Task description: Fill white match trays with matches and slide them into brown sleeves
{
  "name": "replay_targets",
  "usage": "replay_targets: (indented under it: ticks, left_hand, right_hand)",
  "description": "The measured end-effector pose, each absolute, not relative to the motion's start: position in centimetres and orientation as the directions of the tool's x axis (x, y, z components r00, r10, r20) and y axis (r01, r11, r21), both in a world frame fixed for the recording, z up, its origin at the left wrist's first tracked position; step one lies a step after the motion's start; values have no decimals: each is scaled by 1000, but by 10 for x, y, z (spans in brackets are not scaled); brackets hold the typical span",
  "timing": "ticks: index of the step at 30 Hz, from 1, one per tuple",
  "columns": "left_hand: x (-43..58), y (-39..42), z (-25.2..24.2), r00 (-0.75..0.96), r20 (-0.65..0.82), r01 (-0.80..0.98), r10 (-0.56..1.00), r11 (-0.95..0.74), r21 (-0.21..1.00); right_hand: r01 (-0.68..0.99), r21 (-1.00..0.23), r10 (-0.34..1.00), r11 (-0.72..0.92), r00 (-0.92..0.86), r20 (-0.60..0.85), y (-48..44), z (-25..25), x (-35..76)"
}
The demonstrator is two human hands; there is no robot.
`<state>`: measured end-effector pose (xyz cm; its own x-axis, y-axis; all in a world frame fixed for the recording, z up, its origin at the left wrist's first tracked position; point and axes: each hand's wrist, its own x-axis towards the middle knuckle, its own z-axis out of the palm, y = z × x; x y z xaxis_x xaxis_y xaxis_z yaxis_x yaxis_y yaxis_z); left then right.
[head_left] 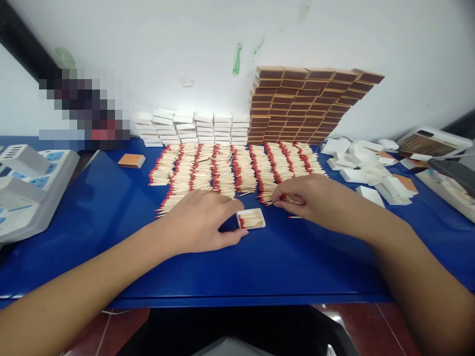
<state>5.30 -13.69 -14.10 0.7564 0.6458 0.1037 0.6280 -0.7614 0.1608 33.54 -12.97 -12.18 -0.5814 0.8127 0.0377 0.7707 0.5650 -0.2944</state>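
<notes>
My left hand (202,220) grips the left end of a small white matchbox tray (264,218) between thumb and index finger. A layer of matches (251,220) lies in the tray, red heads to the left. My right hand (309,198) is to the right of the tray, its thumb and index finger closed on matches at the front of the spread-out pile (243,170). How many it pinches is hidden by the fingers. That pile lies in several long rows with red heads toward the left. One loose match (294,217) rests on the blue table below my right hand.
Stacks of white trays (195,127) and a tall stack of brown-sided matchboxes (297,106) stand against the wall. An orange matchbox (131,160) lies at left, near a power strip (55,198). Loose white trays (371,168) are heaped at right on the blue table (282,267).
</notes>
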Motion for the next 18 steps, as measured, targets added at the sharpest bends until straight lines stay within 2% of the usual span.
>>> replay_targets:
  ticks: [11, 18]
  left_hand:
    - [53, -138, -141, 759, 104, 626, 643, -764, 157]
    - [54, -137, -140, 747, 87, 640, 659, -748, 173]
  right_hand:
    - [813, -293, 836, 503, -544, -71, -131, -120, 334]
    - [813, -270, 829, 516, -553, -79, -132, -130, 331]
